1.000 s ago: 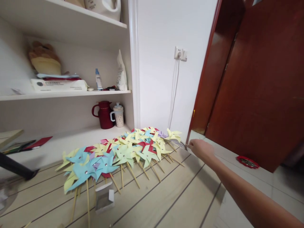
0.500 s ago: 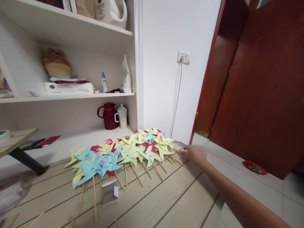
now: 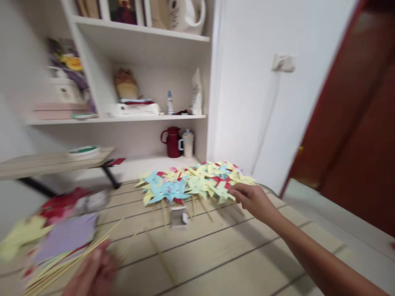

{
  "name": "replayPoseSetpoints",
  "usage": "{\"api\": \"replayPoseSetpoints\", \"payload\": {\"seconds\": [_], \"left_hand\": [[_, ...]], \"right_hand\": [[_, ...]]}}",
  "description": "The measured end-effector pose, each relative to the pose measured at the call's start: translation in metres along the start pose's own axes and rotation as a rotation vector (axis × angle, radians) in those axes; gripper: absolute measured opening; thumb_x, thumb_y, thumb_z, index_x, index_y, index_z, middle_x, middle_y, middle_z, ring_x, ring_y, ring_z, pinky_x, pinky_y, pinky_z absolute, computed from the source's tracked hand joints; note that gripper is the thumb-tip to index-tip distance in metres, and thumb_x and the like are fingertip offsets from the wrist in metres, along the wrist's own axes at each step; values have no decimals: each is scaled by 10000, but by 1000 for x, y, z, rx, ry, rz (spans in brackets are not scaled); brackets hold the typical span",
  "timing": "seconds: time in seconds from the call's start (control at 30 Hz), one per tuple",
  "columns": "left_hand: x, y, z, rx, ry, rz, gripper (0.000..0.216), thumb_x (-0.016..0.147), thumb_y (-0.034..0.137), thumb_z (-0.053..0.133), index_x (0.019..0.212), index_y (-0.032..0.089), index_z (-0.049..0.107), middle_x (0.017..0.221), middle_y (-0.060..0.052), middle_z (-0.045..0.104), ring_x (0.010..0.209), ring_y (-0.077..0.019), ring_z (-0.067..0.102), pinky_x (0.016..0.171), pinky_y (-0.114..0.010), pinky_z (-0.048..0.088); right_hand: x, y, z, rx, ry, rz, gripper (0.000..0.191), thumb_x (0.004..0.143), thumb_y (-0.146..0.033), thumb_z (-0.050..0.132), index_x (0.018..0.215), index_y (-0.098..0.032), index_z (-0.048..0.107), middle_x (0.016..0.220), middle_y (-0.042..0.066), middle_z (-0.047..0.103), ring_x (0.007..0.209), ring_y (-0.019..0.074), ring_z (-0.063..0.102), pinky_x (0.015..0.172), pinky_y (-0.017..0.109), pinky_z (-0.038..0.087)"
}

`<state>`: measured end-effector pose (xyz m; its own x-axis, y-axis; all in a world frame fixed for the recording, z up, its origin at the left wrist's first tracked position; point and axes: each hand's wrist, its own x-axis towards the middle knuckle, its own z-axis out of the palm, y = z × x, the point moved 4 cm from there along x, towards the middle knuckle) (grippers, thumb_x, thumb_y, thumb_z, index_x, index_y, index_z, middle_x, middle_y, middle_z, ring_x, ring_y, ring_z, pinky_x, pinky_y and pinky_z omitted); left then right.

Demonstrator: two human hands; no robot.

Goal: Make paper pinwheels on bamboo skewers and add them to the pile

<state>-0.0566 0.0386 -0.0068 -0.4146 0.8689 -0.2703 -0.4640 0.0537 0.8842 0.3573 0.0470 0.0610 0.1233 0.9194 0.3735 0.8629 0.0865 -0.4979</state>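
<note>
At the lower left, my left hand point(image 3: 97, 269) is closed around thin bamboo sticks point(image 3: 69, 265), which slant up past its fingers; motion blurs it. My right hand point(image 3: 254, 201) hovers beside the pinwheels at their right side, fingers loosely bent, with nothing seen in them. Light blue, pale yellow, green and red paper pinwheels point(image 3: 197, 185) lie in a heap toward the back of the table, their sticks pointing at me. In front of them stands a small open box point(image 3: 179, 218). More loose sticks point(image 3: 160, 257) lie on the tabletop, partly blurred.
Stacked purple paper point(image 3: 66, 236), red paper pieces point(image 3: 63, 205) and a yellow sheet point(image 3: 23, 238) cover the table's left side. A small raised stand point(image 3: 55, 162) holds a green-and-white roll point(image 3: 84, 151). Behind are shelves point(image 3: 145, 119) with a red jug point(image 3: 173, 142) and a cup point(image 3: 187, 143).
My view has swung left, bringing my left hand, the sticks and the paper stack into sight. My right hand has drawn back from the far right end of the pinwheels.
</note>
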Motion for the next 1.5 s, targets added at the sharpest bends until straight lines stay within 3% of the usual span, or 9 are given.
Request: {"api": "replayPoseSetpoints", "payload": {"seconds": [0.07,0.2,0.33,0.47,0.67,0.8,0.93,1.17,1.5], "left_hand": [[-13,7,-10,54,-85,107,458,574,536,835,904,232,742,776,-24,677,735,-201,627,670,-327,564],[-41,23,-22,405,-236,424,364,765,563,681,884,227,754,680,-12,643,750,-188,620,781,-295,525],[-51,53,-49,588,-83,644,383,825,585,573,854,242,744,690,-16,654,749,-209,635,740,-299,521],[-37,84,-76,761,105,836,326,882,495,523,924,242,725,837,-36,704,852,-232,652,775,-327,511],[-6,112,-71,1261,93,1221,257,924,278,497,1018,224,731,1074,-116,692,1063,-289,583,951,-450,435],[29,118,-46,1700,-18,1192,406,845,209,630,1247,264,652,1488,-126,472,1407,-350,322,1118,-542,241],[70,108,-39,1883,-257,861,545,808,356,694,1329,245,576,1561,-152,372,1461,-363,236,1130,-607,159],[88,100,-49,1815,-393,751,356,833,261,611,1178,198,675,1305,-152,643,1210,-323,564,1086,-521,284],[92,102,-67,1537,-352,804,259,888,289,535,982,212,763,1075,-88,755,1009,-245,661,884,-318,441]], "right_hand": [[-5,-37,28,117,-147,-93,338,926,-387,455,710,-214,650,608,2,654,535,158,571,533,252,393],[-16,-100,73,196,-245,-298,319,936,-371,471,741,-226,678,596,-4,650,552,158,578,556,248,404],[-19,-142,100,293,-163,-408,314,946,-387,481,801,-229,711,723,10,724,633,167,633,618,253,451],[-12,-150,120,342,-74,-362,346,945,-436,482,825,-218,722,730,16,734,637,178,636,617,264,470],[-11,-129,142,370,-80,-314,354,937,-442,484,879,-209,744,838,40,769,692,202,682,659,289,525],[-18,-129,141,359,-108,-357,332,943,-421,486,877,-221,743,897,44,776,785,223,703,710,299,533],[-25,-137,141,324,-162,-457,318,959,-389,478,876,-223,737,880,43,773,775,210,702,735,295,526],[-27,-134,142,275,-191,-498,335,975,-390,449,910,-226,734,939,62,776,829,222,706,769,313,521],[-23,-129,141,249,-181,-466,344,953,-404,449,886,-229,737,915,64,777,794,234,702,734,322,518]]}}
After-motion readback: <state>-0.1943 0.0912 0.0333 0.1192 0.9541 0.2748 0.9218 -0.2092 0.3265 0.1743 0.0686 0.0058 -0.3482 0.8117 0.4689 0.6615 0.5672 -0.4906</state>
